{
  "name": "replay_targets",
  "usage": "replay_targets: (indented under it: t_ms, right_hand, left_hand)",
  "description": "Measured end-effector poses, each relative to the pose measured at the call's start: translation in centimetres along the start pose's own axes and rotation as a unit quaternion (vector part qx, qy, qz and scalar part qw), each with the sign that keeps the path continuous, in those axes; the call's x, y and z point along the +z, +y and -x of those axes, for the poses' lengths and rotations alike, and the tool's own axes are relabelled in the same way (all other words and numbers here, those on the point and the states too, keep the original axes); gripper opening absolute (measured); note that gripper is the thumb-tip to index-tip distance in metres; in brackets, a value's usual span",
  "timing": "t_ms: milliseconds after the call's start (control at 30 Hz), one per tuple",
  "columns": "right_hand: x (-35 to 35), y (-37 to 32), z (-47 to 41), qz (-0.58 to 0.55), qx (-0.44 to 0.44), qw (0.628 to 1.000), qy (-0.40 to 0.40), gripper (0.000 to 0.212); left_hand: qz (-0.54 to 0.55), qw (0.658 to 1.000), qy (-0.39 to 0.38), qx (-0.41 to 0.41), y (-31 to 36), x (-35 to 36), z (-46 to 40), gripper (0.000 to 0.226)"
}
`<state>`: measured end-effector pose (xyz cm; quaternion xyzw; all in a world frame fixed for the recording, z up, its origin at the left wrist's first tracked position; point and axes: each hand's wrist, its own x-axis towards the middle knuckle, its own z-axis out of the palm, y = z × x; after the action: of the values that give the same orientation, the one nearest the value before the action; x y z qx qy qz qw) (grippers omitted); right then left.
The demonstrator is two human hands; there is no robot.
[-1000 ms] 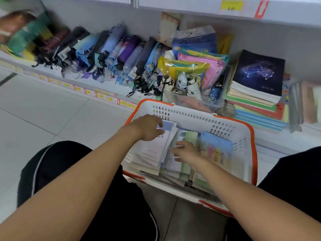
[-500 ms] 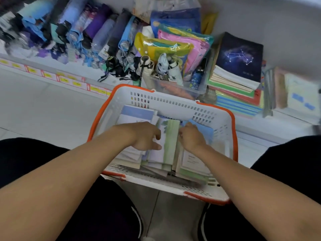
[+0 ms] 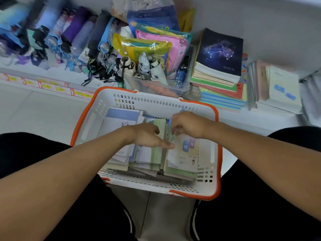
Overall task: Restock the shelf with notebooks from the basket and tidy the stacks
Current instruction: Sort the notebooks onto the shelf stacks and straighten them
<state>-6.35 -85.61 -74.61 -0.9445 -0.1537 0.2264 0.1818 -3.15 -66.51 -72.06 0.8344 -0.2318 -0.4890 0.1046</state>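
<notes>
Nearest, the white plastic basket with an orange rim [image 3: 206, 194] sat between the person's knees, packed with thin pastel notebooks [image 3: 152, 154] standing and leaning in rows. The left hand [image 3: 147, 136], which half a second before lay curled over the left pile, now pressed a straight finger on the green-edged books. The right hand [image 3: 188, 125] had moved from the middle rows to pinch the top of a pale notebook printed with small blue and purple figures [image 3: 184, 153], tilting it up. That suggested picking had begun; no book had left the basket yet. Beyond, the white shelf [image 3: 260, 117] held a stack topped by a dark constellation-cover notebook [image 3: 220, 53], with folded umbrellas [image 3: 73, 37] to the left. The view had also swung right.
</notes>
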Motion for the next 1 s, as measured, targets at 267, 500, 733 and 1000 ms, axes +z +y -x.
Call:
replay_targets:
  t_ms: [267,500,733,1000]
  right_hand:
    - [0.2,-0.3,-2.0,-0.054,0.032,0.965,0.253,0.039]
    - [5.4,1.0,-3.0,0.125,0.049,0.991,-0.022,0.064]
    - [7.0,2.5,-1.7,0.185,0.019,0.973,-0.139,0.058]
    - [6.0,1.6,-1.4,0.138,0.055,0.983,-0.104,0.015]
  left_hand:
    - [0.095,0.982,0.129,-0.094,-1.7,-3.4,1.6,0.022]
    - [0.053,0.979,0.138,-0.138,-3.9,-3.4,2.3,0.033]
    - [0.138,0.973,0.142,-0.116,-3.8,-3.7,3.0,0.031]
    - [0.158,0.972,0.143,-0.100,-3.4,-3.7,3.1,0.036]
